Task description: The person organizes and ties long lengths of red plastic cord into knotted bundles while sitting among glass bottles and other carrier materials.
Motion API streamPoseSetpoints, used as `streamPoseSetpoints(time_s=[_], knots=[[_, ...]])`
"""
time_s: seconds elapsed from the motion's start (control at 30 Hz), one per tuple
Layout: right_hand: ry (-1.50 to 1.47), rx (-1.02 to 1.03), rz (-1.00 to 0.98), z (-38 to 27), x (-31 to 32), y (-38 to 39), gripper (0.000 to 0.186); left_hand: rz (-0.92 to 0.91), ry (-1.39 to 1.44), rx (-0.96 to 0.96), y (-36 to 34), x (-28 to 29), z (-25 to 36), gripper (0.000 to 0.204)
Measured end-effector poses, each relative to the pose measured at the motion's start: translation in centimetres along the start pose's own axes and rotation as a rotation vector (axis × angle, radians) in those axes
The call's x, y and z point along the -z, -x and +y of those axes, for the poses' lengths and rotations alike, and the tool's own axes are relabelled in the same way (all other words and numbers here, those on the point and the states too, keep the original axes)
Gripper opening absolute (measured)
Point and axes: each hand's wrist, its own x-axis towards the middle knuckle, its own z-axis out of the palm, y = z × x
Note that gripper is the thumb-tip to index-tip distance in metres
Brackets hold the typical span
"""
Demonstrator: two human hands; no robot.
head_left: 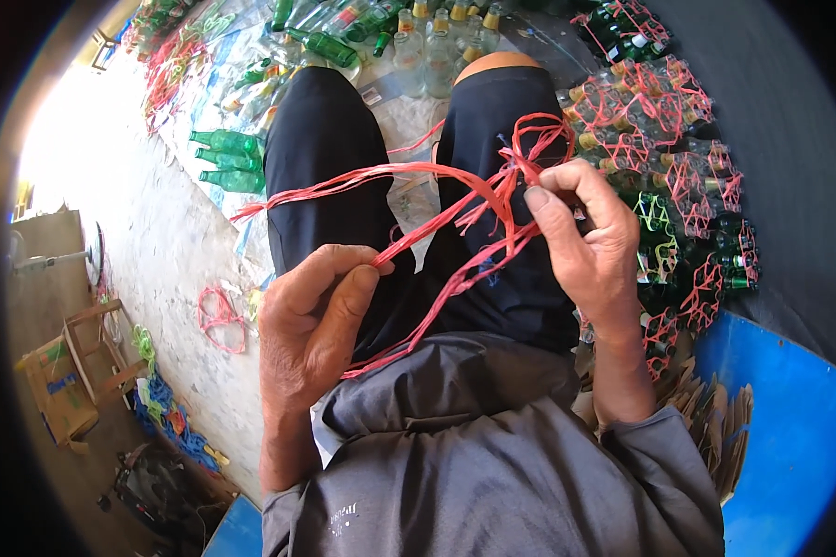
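Stretching across the lap, red plastic twine (455, 218) is held by both hands above a pair of dark trousers (330, 158). One run of the strands is pinched between thumb and curled fingers of the left hand (311, 320), which is closed on them near the left thigh. The looped and knotted part of the twine is gripped by the right hand (585, 237), its thumb pressed against the bent fingers over the right knee. Loose ends are seen trailing off toward the left, and further strands run down toward a grey jacket (474, 446) at the lower edge. Green glass bottles (228, 160) are laid on their sides on the pale ground beside the left leg, and clear bottles (427, 51) are stood beyond the knees. Bottles bundled in red twine netting (655, 130) are piled just beside the right leg. A small red loop of twine (221, 317) is left on the ground near the left hand. Stacked cardboard pieces (715, 418) are seen against a blue surface (790, 418) at lower right.
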Motion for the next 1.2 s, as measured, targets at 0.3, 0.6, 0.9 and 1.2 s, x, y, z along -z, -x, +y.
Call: streamPoseSetpoints(time_s=[0.3,0.6,0.9,1.2], knots=[[-0.338,-0.178,0.021,0.2,1.3,-0.2,0.013,0.053,0.01,-0.022,-0.3,-0.1,-1.3,0.012],[-0.049,-0.103,0.11,1.0,2.4,-0.6,0.009,0.09,0.004,0.016,-0.2,-0.1,-1.6,0.01],[-0.043,-0.137,0.146,1.7,3.6,0.3,0.009,0.116,0.058,0.033,0.0,-0.2,-2.2,0.01],[0.503,0.199,0.166,1.7,3.7,0.5,0.023,0.119,0.052,0.057,0.4,-0.4,-2.4,0.01]])
